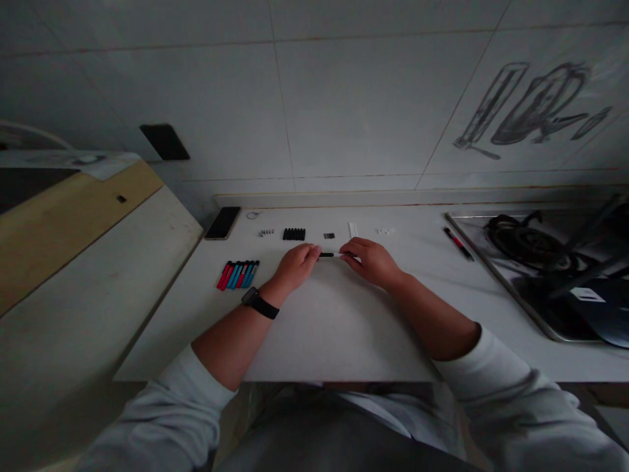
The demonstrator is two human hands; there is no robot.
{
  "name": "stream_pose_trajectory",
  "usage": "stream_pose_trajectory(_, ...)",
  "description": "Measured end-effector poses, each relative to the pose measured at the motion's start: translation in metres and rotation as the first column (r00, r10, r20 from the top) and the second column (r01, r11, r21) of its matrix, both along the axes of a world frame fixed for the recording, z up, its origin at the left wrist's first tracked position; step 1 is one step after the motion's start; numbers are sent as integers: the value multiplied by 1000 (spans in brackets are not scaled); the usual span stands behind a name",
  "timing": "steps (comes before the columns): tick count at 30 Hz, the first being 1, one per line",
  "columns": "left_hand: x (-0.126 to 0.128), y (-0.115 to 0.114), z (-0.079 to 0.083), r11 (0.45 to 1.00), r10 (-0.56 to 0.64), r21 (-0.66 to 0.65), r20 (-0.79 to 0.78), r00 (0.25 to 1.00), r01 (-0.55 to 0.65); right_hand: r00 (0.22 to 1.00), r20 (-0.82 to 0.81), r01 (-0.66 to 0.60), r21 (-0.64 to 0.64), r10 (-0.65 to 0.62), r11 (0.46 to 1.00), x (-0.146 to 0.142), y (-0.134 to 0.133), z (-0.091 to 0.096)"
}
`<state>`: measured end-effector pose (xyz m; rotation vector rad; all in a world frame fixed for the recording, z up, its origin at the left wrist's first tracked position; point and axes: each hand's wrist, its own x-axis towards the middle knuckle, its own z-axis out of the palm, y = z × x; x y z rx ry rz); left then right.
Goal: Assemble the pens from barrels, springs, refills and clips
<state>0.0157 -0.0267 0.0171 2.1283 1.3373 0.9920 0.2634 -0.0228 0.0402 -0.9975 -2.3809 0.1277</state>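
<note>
My left hand, with a black watch on its wrist, is closed round the left end of a thin black pen part above the white counter. My right hand pinches the other end, where a pale piece shows. Behind my hands lie a row of black caps, a small dark part, small grey springs, white tubes and tiny white bits. To the left lies a row of red and blue pens.
A black phone lies at the counter's back left. A red and black pen sits by the gas stove on the right. A lower wooden surface stands to the left. A tiled wall is behind.
</note>
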Motion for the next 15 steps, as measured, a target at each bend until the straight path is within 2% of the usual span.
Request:
stream_pose_trajectory(3, 0, 1, 0, 1000, -12, -27, -51, 999, 11, 1000, -2, -7, 1, 7, 1000, 1, 0, 0)
stream_pose_trajectory(9, 2, 1, -2, 999, -40, 17, 72, 997, 38, 1000, -18, 8, 16, -7, 1000, 2, 3, -3)
stream_pose_trajectory(15, 1, 1, -1, 999, -45, -27, -7, 999, 44, 1000, -12, 6, 10, -6, 1000, 2, 2, -3)
